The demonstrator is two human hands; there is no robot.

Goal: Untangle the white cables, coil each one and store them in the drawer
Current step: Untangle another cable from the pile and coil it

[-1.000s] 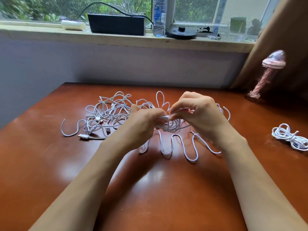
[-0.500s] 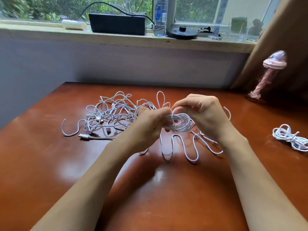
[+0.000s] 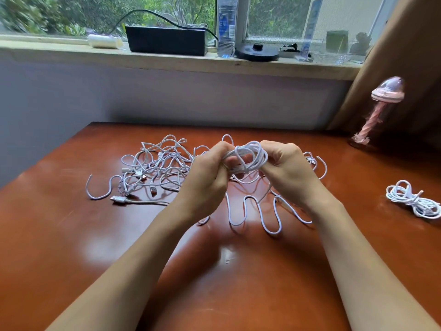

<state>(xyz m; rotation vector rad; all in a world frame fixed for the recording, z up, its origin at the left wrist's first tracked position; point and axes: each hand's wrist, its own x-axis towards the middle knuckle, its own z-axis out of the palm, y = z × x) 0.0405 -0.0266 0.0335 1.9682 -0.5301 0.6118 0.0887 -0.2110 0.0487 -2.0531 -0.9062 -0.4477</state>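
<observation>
Both hands are raised just above the middle of the table (image 3: pixel 71 235), working on one cable. The left hand (image 3: pixel 210 177) has its fingers curled round one side of a half-made coil (image 3: pixel 250 156). The right hand (image 3: pixel 288 173) grips the other side, with its fingers closed on the loops. From the coil a tail (image 3: pixel 272 231) drops to the table and snakes in wavy bends toward the near edge, so this cable is only partly wound.

Toward the left edge lies the tangle (image 3: pixel 155 168), several white cables crossed over one another with plugs showing. It looks unsorted. Where its strands pass behind the hands, I cannot tell whether they are free of the coil. Near the right edge, well apart, sits one bundle (image 3: pixel 412 199), already wound. No drawer is in view.

I judge the task to be at an early stage. One cable is coiled and a second is in hand. The rest have yet to be separated and wound, and nothing is stored as far as can be seen.
</observation>
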